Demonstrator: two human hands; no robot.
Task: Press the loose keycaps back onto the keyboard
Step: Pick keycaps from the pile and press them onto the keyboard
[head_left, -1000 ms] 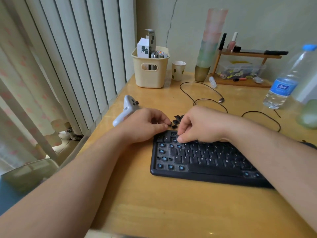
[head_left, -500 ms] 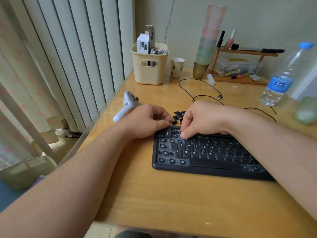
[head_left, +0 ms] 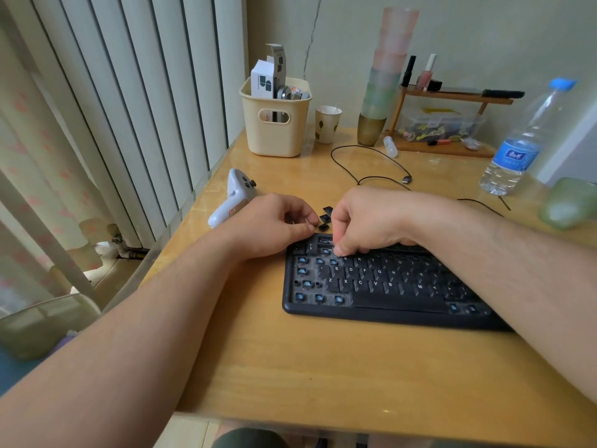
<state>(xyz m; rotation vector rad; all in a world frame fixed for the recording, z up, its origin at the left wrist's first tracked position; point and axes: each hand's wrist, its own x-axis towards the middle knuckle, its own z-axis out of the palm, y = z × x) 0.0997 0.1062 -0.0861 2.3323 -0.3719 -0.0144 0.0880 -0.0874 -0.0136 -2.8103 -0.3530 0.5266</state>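
Observation:
A black keyboard (head_left: pixel 387 295) lies on the wooden desk (head_left: pixel 290 367). Its left end shows several bare blue switch stems (head_left: pixel 302 297). Three loose black keycaps (head_left: pixel 324 218) lie on the desk just beyond the keyboard's top-left corner. My left hand (head_left: pixel 274 223) rests at that corner with its fingers curled and thumb against the forefinger; nothing shows in it. My right hand (head_left: pixel 365 221) is curled over the number row, thumb and forefinger tips pinched down on a keycap that they mostly hide.
A white game controller (head_left: pixel 232 195) lies left of my left hand. Behind stand a cream basket (head_left: pixel 274 124), a paper cup (head_left: pixel 327 122), stacked tumblers (head_left: pixel 384 79), a wooden shelf (head_left: pixel 452 98) and a water bottle (head_left: pixel 523 140). A black cable (head_left: pixel 371 163) loops across the desk.
Both hands stay at the keyboard's top-left corner. My right fingertips press a little lower onto the number row; the camera has tilted slightly.

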